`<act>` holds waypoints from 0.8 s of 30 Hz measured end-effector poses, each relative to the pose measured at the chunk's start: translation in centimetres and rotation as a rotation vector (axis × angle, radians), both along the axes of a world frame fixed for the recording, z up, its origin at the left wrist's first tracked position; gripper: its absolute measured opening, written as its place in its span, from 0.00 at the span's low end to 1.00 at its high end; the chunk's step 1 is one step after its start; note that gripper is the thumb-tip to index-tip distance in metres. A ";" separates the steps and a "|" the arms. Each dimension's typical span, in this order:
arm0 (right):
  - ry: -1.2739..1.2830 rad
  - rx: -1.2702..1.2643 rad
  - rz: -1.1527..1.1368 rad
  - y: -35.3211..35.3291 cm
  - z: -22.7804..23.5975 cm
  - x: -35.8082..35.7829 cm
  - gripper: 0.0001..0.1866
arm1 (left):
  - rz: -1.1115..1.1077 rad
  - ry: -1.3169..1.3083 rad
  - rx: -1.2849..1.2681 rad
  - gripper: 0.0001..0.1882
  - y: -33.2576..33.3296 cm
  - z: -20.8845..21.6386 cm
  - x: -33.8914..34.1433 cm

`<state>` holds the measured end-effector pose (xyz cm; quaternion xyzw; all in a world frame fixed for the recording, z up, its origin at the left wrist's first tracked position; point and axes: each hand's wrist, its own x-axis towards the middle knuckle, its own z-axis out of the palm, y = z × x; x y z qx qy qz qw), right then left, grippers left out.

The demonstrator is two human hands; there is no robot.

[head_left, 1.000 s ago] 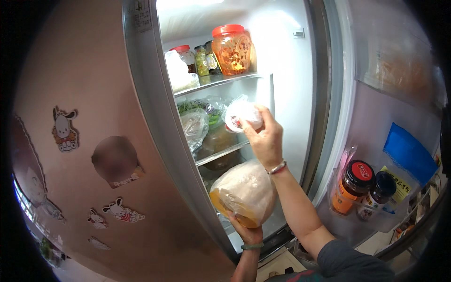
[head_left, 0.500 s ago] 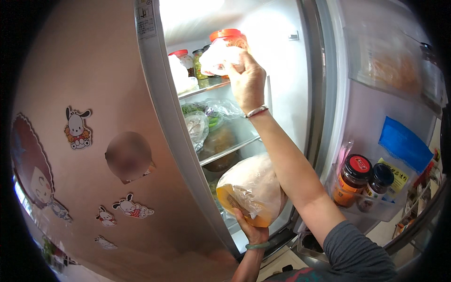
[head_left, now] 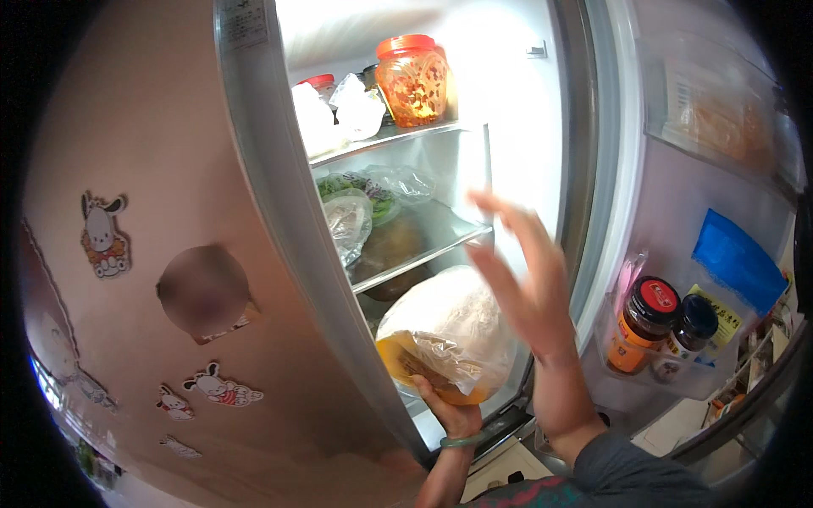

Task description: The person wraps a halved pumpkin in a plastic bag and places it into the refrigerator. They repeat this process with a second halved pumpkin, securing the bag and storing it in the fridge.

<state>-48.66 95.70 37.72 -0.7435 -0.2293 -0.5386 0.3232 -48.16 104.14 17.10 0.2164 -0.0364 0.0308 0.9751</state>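
In front of the opened fridge, my left hand [head_left: 449,412] supports a bulky plastic bag [head_left: 453,326] from below. The bag is pale and powdery-looking inside, with a yellow lower part; what it holds I cannot make out. My right hand [head_left: 538,279], smeared by motion, is empty with its fingers apart, just right of the bag and before the middle shelf. On the top shelf sits a knotted white plastic bag [head_left: 360,112], next to a red-lidded jar [head_left: 413,83] of reddish-orange food.
Bagged greens [head_left: 373,190] lie on the middle shelf [head_left: 440,233]. The fridge door at right carries a red-and-black-lidded jar [head_left: 644,326], a dark-lidded jar [head_left: 688,326] and a blue packet [head_left: 738,262]. A closed panel with cartoon magnets [head_left: 224,385] stands at left.
My right hand has let go of the white bag on the top shelf and come down toward the large bag. The red-lidded jar now shows fully. The view has shifted slightly.
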 end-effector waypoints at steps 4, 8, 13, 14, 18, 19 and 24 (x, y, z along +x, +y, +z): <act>0.323 -0.192 0.033 -1.5 -5.2 -6.1 0.41 | -0.003 -0.108 0.022 0.39 -0.5 -0.1 0.2; 0.333 -0.144 -0.050 -1.2 -5.7 -5.6 0.46 | 0.060 -0.218 0.022 0.36 -1.7 0.4 1.4; 0.139 0.059 0.123 -2.6 -6.1 -2.2 0.42 | 0.305 -0.256 0.181 0.31 -2.8 3.9 2.1; 0.115 0.129 0.201 -2.6 -5.9 -1.4 0.40 | 0.366 -0.229 0.237 0.30 -3.1 4.3 2.9; 0.006 0.177 0.315 -2.9 -4.4 2.5 0.39 | 0.467 -0.292 0.225 0.28 -3.1 8.0 5.7; 0.020 0.202 0.351 -2.7 -3.8 3.2 0.38 | 0.524 -0.338 0.244 0.27 -3.1 9.1 6.2; 0.131 0.365 0.553 -2.8 -2.6 7.5 0.35 | 0.537 -0.509 0.334 0.28 -1.8 11.5 8.8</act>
